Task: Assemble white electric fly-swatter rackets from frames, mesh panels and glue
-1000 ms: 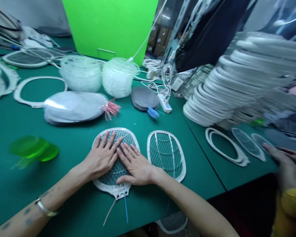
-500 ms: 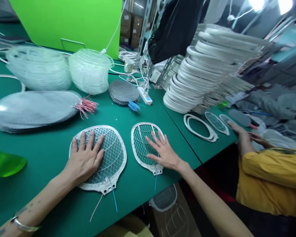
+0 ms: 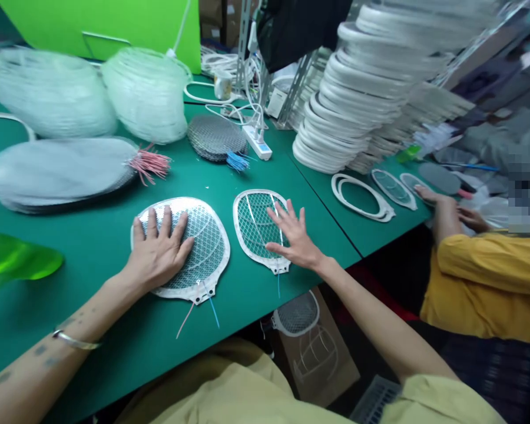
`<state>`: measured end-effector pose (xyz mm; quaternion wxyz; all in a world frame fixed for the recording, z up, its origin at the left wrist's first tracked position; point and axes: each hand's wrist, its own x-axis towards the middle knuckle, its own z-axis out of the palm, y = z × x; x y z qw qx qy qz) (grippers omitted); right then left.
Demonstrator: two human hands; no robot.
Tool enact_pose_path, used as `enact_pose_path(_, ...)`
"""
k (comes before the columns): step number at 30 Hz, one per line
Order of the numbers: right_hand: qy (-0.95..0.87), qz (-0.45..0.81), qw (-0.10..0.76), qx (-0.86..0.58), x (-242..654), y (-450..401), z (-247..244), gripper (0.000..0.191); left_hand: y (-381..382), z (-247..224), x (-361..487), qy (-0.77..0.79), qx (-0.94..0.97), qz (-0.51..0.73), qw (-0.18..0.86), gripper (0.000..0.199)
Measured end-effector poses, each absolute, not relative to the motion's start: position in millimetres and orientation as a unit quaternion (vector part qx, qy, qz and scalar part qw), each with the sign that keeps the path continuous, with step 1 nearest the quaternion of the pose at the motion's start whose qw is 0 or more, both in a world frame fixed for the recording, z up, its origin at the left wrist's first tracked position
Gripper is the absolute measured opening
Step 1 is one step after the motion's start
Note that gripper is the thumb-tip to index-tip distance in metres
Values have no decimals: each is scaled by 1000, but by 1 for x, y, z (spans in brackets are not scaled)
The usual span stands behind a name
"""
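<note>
My left hand lies flat with spread fingers on a mosquito-swatter head, a white oval frame filled with metal mesh. A pink wire and a blue wire stick out from its tabbed end toward me. To the right, my right hand, fingers also spread, is over the right side of a second swatter head. Whether its palm touches the mesh I cannot tell. One blue wire hangs from that frame's end. Neither hand grips anything.
Mesh sheets with pink wires and round meshes with blue wires lie behind. White frames rise in a tall stack at back right. A power strip stands near them. A co-worker in a yellow sleeve works at the right.
The view has tilted down, so the table things sit higher in the picture and more of my lap shows. Both hands stay spread at the two swatter heads.
</note>
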<state>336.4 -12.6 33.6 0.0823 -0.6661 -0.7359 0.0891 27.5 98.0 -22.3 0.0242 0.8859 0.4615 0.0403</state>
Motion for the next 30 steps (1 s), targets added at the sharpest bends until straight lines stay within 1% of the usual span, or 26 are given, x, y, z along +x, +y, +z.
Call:
enact_pose_path(1, -734, 71, 145, -659, 327, -10, 40, 71, 97, -22, 28, 463, 885, 35, 18, 66)
enact_pose_path(3, -755, 79, 253, -600, 304, -2, 49, 48, 96, -21, 29, 467, 884, 24, 8, 65)
enact_pose_path(4, -779, 103, 278, -552, 291, 4, 51, 37, 95, -21, 30, 469, 883, 19, 5, 65)
enact_pose_path(5, -807, 126, 285, -502, 277, 12, 51, 30, 95, -21, 30, 473, 881, 16, 2, 65)
enact_pose_path(7, -857, 147, 261, -419, 250, 27, 43, 27, 96, -22, 30, 475, 880, 16, 0, 65)
enact_pose_path(8, -878, 146, 240, -388, 239, 34, 37, 30, 96, -23, 29, 474, 880, 17, 3, 65)
enact_pose_path(9, -895, 145, 213, -363, 229, 40, 31, 38, 96, -23, 28, 473, 881, 18, 8, 66)
enact_pose_path(12, -925, 170, 122, -319, 212, 52, 13, 82, 97, -23, 25, 470, 882, 23, 36, 69)
enact_pose_path(13, -926, 185, 94, -315, 211, 53, 9, 94, 97, -23, 25, 472, 880, 24, 44, 70)
enact_pose_path(14, -924, 201, 70, -317, 211, 55, 6, 102, 98, -22, 25, 475, 878, 25, 51, 71)
enact_pose_path(15, -921, 217, 50, -320, 212, 56, 5, 105, 98, -21, 25, 477, 877, 25, 55, 72)
enact_pose_path(19, -908, 283, -13, -310, 216, 63, 9, 94, 98, -21, 26, 484, 873, 24, 58, 72)
enact_pose_path(21, -904, 304, -34, -299, 218, 67, 13, 91, 97, -23, 27, 486, 871, 33, 60, 71)
enact_pose_path(26, -903, 309, -47, -297, 218, 72, 13, 99, 100, -31, 28, 479, 867, 101, 90, 73)
enact_pose_path(30, -901, 304, -70, -301, 216, 71, 13, 101, 98, -20, 21, 467, 867, 139, 101, 75)
